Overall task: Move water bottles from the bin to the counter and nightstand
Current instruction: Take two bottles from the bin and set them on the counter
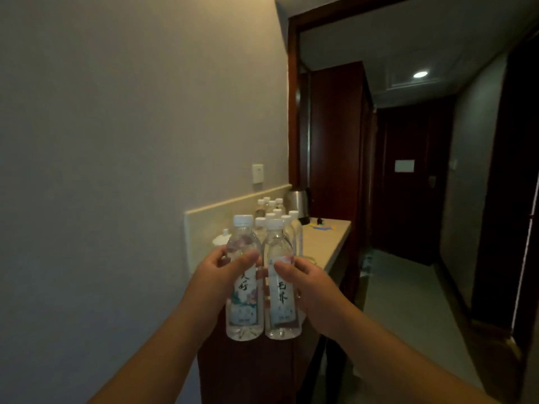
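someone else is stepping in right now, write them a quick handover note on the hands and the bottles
Left hand grips one water bottle; right hand grips a second bottle. Both are upright, side by side, held in the air before the counter.
Done: a cluster of bottles already stands on the counter near the kettle.
Left: set these two down. Bin and nightstand are out of view.

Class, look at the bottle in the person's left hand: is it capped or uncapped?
Capped. A white cap sits on the bottle gripped by the left hand.
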A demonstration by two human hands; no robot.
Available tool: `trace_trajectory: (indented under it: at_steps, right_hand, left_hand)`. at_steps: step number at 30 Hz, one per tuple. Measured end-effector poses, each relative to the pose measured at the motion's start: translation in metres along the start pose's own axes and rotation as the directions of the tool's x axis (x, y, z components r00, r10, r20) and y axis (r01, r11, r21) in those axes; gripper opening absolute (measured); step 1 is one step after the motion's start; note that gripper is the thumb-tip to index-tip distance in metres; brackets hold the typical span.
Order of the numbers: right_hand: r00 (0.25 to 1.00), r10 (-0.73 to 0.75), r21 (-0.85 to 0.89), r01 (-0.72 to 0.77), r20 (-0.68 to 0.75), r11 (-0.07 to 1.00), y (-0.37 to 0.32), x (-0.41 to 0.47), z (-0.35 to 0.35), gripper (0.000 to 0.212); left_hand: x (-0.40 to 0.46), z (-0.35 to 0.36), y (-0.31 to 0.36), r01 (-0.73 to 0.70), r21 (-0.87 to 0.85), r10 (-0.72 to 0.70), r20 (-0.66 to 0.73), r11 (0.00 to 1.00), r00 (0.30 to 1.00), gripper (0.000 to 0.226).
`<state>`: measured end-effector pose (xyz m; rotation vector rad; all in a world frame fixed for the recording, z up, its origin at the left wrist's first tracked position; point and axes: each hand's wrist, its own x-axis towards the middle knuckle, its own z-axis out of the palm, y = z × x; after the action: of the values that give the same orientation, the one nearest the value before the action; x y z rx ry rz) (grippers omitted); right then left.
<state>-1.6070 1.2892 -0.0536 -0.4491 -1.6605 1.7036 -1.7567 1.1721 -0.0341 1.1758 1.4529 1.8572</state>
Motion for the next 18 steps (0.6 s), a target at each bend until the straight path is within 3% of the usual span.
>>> trace_trajectory:
  at_steps: [3,7,13,18]
  right_hand:
    - [0.999,-0.043,-0.016,0.043,-0.015,0.999,-0.026,0.026,-0.037,0.035]
    - [0.996,-0.087,-0.032,0.087,-0.019,0.996,-0.051,0.064,-0.077,0.039]
    - [0.985,-0.170,-0.034,0.170,0.005,0.985,-0.081,0.147,-0.127,0.043]
    - [0.972,-0.236,-0.056,0.237,0.019,0.970,-0.096,0.234,-0.158,0.043]
  left_hand:
    - [0.040,0.034,0.019,-0.062,0.055,0.060,0.035,0.997,0.998,0.062]
    - [0.090,0.069,0.038,-0.106,0.065,0.097,0.126,0.992,0.987,0.053]
    - [0.186,0.105,0.054,-0.167,0.088,0.154,0.137,0.982,0.979,0.064]
    - [0.281,0.118,0.053,-0.170,0.047,0.164,0.107,0.984,0.981,0.047]
